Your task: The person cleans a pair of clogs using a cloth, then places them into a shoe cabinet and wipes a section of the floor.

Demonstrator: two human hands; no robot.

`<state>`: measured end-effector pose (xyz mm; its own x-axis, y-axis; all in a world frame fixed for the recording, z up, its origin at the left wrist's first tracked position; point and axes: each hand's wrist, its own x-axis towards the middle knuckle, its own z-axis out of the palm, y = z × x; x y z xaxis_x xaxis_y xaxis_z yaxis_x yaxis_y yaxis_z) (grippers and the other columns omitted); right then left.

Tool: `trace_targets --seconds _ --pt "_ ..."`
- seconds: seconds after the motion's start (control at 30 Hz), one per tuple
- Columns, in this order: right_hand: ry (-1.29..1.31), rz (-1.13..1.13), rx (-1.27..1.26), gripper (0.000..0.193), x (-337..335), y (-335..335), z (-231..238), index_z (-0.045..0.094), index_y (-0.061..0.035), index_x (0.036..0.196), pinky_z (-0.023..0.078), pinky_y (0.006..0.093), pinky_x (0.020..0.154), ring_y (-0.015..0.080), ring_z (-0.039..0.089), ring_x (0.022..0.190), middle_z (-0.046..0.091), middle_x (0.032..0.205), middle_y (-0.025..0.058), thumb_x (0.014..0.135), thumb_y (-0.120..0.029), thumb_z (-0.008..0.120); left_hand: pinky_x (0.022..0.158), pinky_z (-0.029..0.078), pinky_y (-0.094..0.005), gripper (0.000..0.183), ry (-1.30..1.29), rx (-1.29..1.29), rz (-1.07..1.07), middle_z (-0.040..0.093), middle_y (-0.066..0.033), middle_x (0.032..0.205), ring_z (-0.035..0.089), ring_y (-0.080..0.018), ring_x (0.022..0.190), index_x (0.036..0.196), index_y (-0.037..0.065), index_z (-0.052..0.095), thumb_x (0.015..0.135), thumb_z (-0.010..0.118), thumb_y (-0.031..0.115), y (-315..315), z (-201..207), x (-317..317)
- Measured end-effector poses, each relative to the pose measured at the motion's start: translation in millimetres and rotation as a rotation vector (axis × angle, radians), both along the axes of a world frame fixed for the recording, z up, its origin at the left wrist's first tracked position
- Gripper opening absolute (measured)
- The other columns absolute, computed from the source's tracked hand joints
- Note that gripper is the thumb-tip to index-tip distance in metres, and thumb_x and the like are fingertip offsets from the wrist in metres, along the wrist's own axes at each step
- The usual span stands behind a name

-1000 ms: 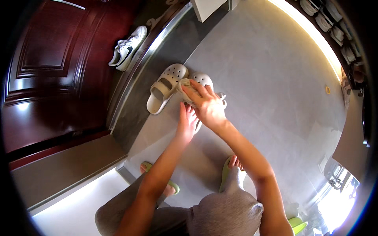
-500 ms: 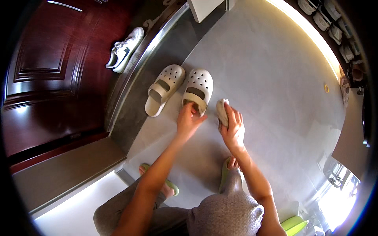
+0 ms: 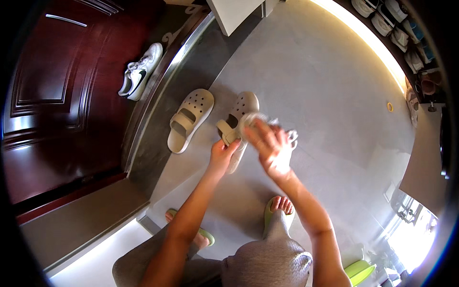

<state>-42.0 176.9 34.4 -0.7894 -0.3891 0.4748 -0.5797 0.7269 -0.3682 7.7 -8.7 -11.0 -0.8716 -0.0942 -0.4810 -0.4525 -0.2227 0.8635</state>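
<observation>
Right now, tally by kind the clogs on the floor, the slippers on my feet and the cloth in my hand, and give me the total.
Beige clogs: 2
Light green slippers: 2
Cloth in the right hand: 1
Total: 5

Matt plastic clog (image 3: 229, 134); rag (image 3: 250, 119), perhaps cloth.

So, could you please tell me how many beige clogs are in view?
2: one clog on the floor, and a second clog to its right, in the left hand. The shoe rack may hide others.
</observation>
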Motion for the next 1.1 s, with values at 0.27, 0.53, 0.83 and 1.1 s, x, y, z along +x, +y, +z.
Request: trace_targets --seconds 0.27,0.53,0.83,1.1 --pt "0.036 -0.039 0.182 0.046 -41.4 -29.0 4.2 0.069 -0.0197 0.118 0.047 0.0344 0.073 0.0217 0.057 0.089 0.063 0.117 0.0011 0.074 -0.011 0.059 0.074 0.045 -0.0247 0.020 0.012 0.028 0.036 0.064 0.0033 0.091 0.054 -0.0061 0.081 0.101 0.001 0.067 0.094 0.066 0.019 4.8 5.7 0.4" --pt "0.095 -0.038 0.143 0.035 -27.2 -26.4 -11.1 0.074 -0.0248 0.107 0.050 0.0376 0.072 0.0241 0.059 0.093 0.063 0.119 0.0008 0.076 -0.014 0.061 0.073 0.048 -0.0272 0.027 -0.044 -0.208 0.051 0.066 -0.0016 0.091 0.059 -0.0094 0.081 0.103 -0.001 0.066 0.090 0.069 0.022 -4.9 -18.5 18.9" --pt "-0.036 -0.157 0.181 0.035 -70.3 -31.5 -16.7 0.070 -0.0194 0.109 0.046 0.0371 0.073 0.0242 0.056 0.095 0.061 0.118 0.0007 0.076 -0.013 0.060 0.071 0.045 -0.0248 0.022 -0.092 0.021 0.021 0.064 0.0021 0.090 0.057 -0.0064 0.081 0.101 0.003 0.066 0.092 0.069 0.024 -5.9 -3.0 5.4" --pt "0.012 0.007 0.139 0.038 -32.9 -30.1 -0.8 0.070 -0.0194 0.111 0.046 0.0351 0.070 0.0225 0.055 0.092 0.060 0.113 0.0015 0.075 -0.018 0.061 0.058 0.034 -0.0212 0.023 -0.064 -0.009 0.014 0.058 0.0071 0.082 0.043 -0.0015 0.066 0.097 0.009 0.065 0.093 0.068 0.031 -2.2 1.7 8.3"
